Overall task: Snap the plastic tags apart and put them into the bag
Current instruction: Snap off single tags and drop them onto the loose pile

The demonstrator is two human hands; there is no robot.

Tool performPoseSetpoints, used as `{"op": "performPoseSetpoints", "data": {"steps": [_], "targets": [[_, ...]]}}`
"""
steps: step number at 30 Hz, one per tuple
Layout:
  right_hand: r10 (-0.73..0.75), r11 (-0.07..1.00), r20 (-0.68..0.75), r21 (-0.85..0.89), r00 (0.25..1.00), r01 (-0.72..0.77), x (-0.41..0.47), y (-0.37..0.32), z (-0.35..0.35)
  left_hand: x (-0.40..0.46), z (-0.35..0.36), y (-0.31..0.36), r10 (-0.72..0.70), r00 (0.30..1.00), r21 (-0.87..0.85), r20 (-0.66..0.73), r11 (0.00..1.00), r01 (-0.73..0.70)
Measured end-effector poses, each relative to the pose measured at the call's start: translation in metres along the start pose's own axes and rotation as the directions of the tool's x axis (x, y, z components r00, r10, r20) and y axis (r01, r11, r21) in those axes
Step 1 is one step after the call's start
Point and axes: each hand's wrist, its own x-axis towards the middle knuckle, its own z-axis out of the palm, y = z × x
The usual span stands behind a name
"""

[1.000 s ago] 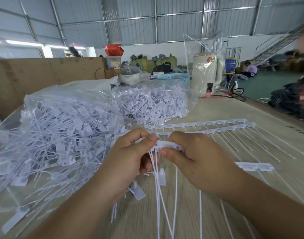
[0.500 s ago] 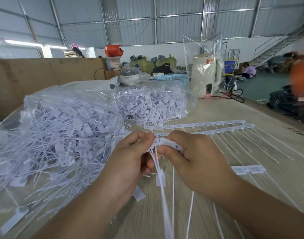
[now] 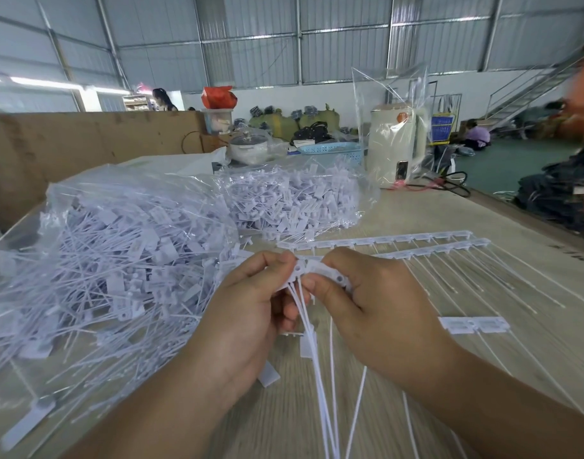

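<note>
Both hands, L (image 3: 250, 313) & R (image 3: 376, 309), pinch tag strip (image 3: 320, 271); strip crosswise, tails toward viewer.

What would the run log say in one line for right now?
step: snapping tags | left hand: pinches white plastic tag strip | right hand: pinches same strip | clear plastic bag of loose tags: left on table

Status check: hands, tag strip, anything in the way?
Left hand and right hand both pinching tag strip. Strip partly snapped, tails hanging. Bag open at left, nothing blocking.
</note>
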Motion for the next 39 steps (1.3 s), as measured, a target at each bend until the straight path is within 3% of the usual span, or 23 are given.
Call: {"op": "performPoseSetpoints", "data": {"steps": [13, 19, 25, 34, 39], "targets": [[0.001, 0.999, -0.044, -0.042, 0.999, -0.003, -0.001, 0.0, 0.004, 0.0, 0.003, -0.002, -0.025, 1.0, -0.067, 0.0, 0.997, 0.025], [0.073, 0.996, -0.169, 0.055, 0.983, -0.065, 0.007, 0.011, -0.005, 0.008, -0.008, 0.0, -0.099, 0.992, -0.205, -0.074, 0.975, 0.082], [-0.052, 0.988, 0.095, 0.152, 0.994, 0.037, 0.002, 0.012, -0.006, 0.004, -0.007, 0.0, -0.026, 0.998, 0.057, 0.056, 0.998, 0.023], [-0.12, 0.988, 0.356, 0.129, 0.927, 0.079, 0.001, 0.011, -0.004, 0.002, -0.012, 0.003, -0.029, 0.973, 0.163, 0.227, 0.987, -0.009], [-0.13, 0.986, 0.385, 0.149, 0.914, 0.077, 0.0, 0.01, -0.005, 0.003, -0.016, 0.002, -0.064, 0.968, 0.26, 0.241, 0.966, -0.001]]}}
